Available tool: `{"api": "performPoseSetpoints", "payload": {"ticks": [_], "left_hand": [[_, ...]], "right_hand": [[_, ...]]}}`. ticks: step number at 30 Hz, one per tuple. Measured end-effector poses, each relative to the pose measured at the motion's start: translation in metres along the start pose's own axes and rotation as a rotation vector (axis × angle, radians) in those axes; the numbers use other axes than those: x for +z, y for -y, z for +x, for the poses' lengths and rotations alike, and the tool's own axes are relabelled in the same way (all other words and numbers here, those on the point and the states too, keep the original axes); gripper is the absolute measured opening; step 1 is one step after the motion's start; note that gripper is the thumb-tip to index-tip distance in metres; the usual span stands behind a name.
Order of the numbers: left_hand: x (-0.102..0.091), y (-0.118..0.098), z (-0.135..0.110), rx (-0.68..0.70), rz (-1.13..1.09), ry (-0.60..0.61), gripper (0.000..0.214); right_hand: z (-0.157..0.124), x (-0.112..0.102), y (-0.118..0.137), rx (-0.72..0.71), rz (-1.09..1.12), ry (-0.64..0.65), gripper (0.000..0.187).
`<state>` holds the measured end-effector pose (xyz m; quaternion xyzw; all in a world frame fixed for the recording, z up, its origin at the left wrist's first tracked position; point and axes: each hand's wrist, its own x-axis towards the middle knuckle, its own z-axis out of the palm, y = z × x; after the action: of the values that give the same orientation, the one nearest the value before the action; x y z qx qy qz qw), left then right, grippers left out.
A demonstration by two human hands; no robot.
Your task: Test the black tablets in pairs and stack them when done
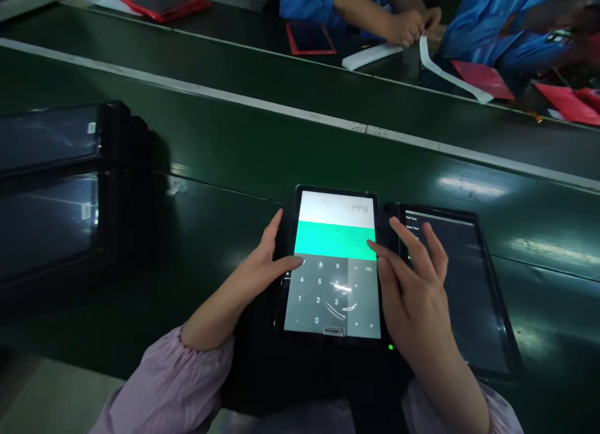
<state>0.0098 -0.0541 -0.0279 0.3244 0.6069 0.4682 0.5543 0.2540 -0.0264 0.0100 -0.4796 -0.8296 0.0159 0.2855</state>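
Note:
A tablet [334, 237] lit with a calculator keypad is in front of me, with a green band across its screen and a barcode sticker at its lower edge. My left hand [255, 272] grips its left side, thumb over the screen near the 7 key, index finger along the edge. At the right side, my right hand [419, 296] has its fingers spread; one fingertip is at the green band, touching or just above it. Beside that hand lies a second tablet [462, 290] showing a dark screen with a text list, partly covered by the fingers.
Dark tablets [42, 202] with small stickers stand stacked on the left of the green bench [225, 140]. A pale strip [281, 109] crosses the bench. Beyond it, co-workers in blue [309, 2] handle a white strip [450, 77] near red-edged panels [310, 39].

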Motion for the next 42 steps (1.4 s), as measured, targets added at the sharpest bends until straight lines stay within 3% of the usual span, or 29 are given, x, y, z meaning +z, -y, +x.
{"api": "performPoseSetpoints", "payload": {"ticks": [3, 8, 13, 18, 24, 28, 32, 35, 42], "left_hand": [[0.005, -0.003, -0.003, -0.061, -0.099, -0.062, 0.112], [0.009, -0.007, -0.005, -0.063, -0.120, -0.171, 0.097], [0.008, 0.000, -0.004, 0.002, -0.136, -0.181, 0.075], [0.007, 0.008, 0.002, 0.023, -0.165, -0.207, 0.071], [0.007, 0.014, 0.008, 0.112, -0.156, -0.234, 0.062], [0.011, 0.010, 0.019, 0.123, -0.162, -0.264, 0.060], [0.020, -0.005, 0.032, 0.153, -0.147, -0.331, 0.057], [0.027, -0.020, 0.039, 0.100, -0.131, -0.321, 0.065], [0.032, -0.030, 0.052, 0.015, -0.083, -0.305, 0.074]], "right_hand": [[0.000, 0.006, -0.004, 0.025, -0.050, 0.008, 0.043], [0.001, 0.009, 0.003, -0.070, -0.056, 0.076, 0.043], [0.002, 0.009, 0.007, 0.007, -0.087, 0.041, 0.048], [-0.001, 0.009, 0.010, -0.018, -0.045, 0.142, 0.047], [-0.004, -0.022, -0.047, 0.144, -0.112, -0.050, 0.047], [-0.009, -0.035, -0.083, 0.200, -0.159, -0.039, 0.047], [-0.011, -0.034, -0.096, 0.148, -0.150, -0.029, 0.050], [-0.014, -0.042, -0.105, 0.145, -0.117, -0.064, 0.048], [-0.044, -0.074, -0.133, 0.310, -0.146, -0.178, 0.052]]}}
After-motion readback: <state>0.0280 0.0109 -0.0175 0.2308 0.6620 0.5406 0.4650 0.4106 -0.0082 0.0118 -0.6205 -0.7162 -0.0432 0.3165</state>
